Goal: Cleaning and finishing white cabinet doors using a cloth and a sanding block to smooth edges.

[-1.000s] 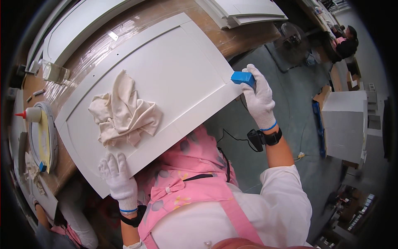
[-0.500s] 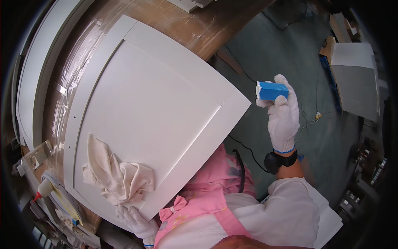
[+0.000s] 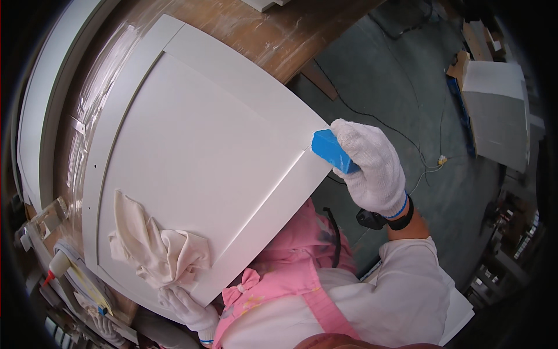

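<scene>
A white panel [image 3: 192, 128] with a raised frame lies on the table in front of me. At its right corner, my right hand [image 3: 375, 166] in a white knitted glove is closed round a small blue block [image 3: 332, 150]. The block's near end is at the frame joint; whether it touches the surface I cannot tell. My left hand [image 3: 189, 308], gloved too, lies with its fingers stretched out on the panel's near edge. Its fingertips are at the lower end of a crumpled cream cloth [image 3: 168, 247], which rests on the panel.
Clear film covers the brown table [image 3: 256, 35]. A bottle with a red tip [image 3: 58, 264] is at the lower left, near another person's gloved hand [image 3: 107, 328]. A cable [image 3: 372, 116] runs over the dark green floor. A grey-white box [image 3: 494, 110] stands at the right.
My right hand has turned over and come left and down with the blue block, from above the floor to the panel's corner. The left hand stays by the cloth. Another gloved hand shows at lower left.
</scene>
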Demonstrator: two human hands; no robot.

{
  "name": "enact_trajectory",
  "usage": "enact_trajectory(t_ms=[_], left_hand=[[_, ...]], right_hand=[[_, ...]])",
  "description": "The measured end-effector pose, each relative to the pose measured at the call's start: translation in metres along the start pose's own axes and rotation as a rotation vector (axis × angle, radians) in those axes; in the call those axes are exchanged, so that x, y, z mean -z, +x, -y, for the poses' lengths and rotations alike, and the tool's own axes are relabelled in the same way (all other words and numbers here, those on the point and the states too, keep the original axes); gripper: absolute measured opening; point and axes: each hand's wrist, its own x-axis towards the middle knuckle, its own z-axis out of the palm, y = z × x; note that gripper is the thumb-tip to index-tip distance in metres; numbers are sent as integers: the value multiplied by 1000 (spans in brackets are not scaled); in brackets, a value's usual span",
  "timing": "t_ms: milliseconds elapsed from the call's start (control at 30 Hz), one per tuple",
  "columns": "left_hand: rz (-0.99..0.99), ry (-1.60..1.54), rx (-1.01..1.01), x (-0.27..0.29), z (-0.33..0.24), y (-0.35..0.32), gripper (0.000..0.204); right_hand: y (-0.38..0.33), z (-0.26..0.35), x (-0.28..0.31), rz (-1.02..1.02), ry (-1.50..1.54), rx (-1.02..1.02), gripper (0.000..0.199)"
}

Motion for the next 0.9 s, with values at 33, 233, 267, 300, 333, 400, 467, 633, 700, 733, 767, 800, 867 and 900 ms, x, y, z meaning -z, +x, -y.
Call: enact_trajectory(t_ms=[33, 233, 267, 300, 333, 400, 467, 633, 700, 733, 767, 800, 867, 900], left_hand=[[15, 10, 11, 0, 0, -1, 45], [-32, 13, -10, -2, -2, -2, 46], [-33, 11, -4, -1, -2, -1, 46], [-20, 13, -2, 1, -4, 0, 46], [-7, 15, 0, 3, -5, 1, 46], [-2, 17, 5, 3, -3, 0, 46], [3, 18, 9, 0, -1, -1, 47], [-29, 1, -1, -3, 2, -3, 48], [-25, -1, 5, -2, 1, -2, 48], [-22, -2, 7, -2, 1, -2, 48], [-22, -4, 7, -4, 2, -3, 48], [-21, 0, 11, -5, 4, -5, 48], [-19, 8, 18, -6, 5, -7, 47], [-21, -8, 19, -4, 5, -6, 47]], right_hand=[[4, 2, -1, 68, -90, 40, 57], [9, -4, -9, 118, -183, 203, 46], [9, -3, -10, 116, -181, 222, 45], [11, -2, -9, 122, -182, 227, 45], [14, 1, -8, 112, -180, 252, 45], [16, 2, -7, 109, -180, 282, 45], [17, 2, -6, 127, -204, 249, 46], [17, 7, -3, 122, -225, 209, 49], [17, 7, -6, 121, -184, 209, 50], [16, 5, -7, 111, -203, 220, 49], [16, 4, -8, 100, -221, 232, 48], [18, 5, -7, 101, -219, 234, 48], [21, 10, -6, 72, -234, 210, 48], [20, 12, -6, 69, -232, 221, 48]])
